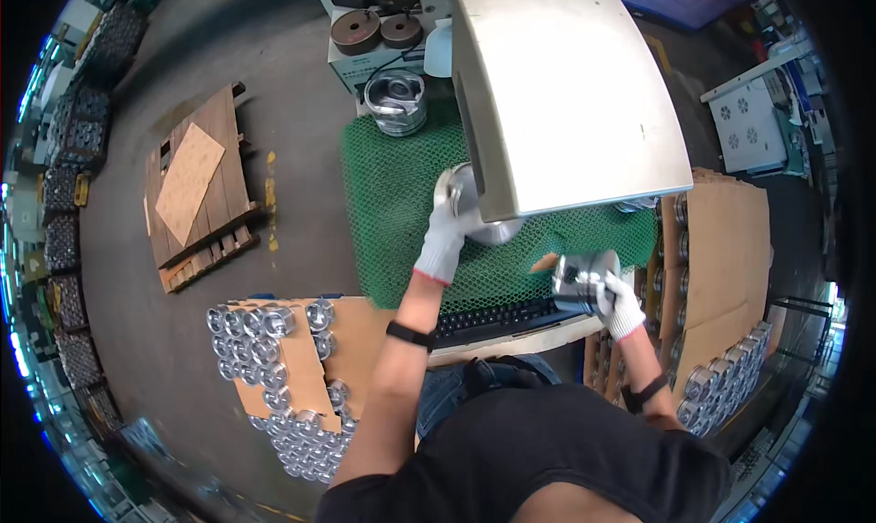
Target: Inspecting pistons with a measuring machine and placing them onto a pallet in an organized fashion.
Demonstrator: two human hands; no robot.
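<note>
My left hand [447, 226], in a white knit glove, is closed round a shiny metal piston [466, 192] beside the left edge of a large pale machine housing [575, 94]. The housing hides part of that piston. Just below it, another round metal surface [497, 233] shows; I cannot tell whether it is a separate part. My right hand [623, 308], gloved too, grips a second piston [582, 281], tilted on its side above the front right of the green mesh mat [392, 222]. A further piston [395, 101] stands upright on the mat's far left corner.
A black keyboard [497, 320] lies along the mat's near edge. Stacks of pistons with cardboard sheets stand at the left [301, 340] and right [725, 258]. Brown grinding-wheel-like discs [356, 32] sit on a box at the back. A wooden pallet [201, 176] lies on the floor leftward.
</note>
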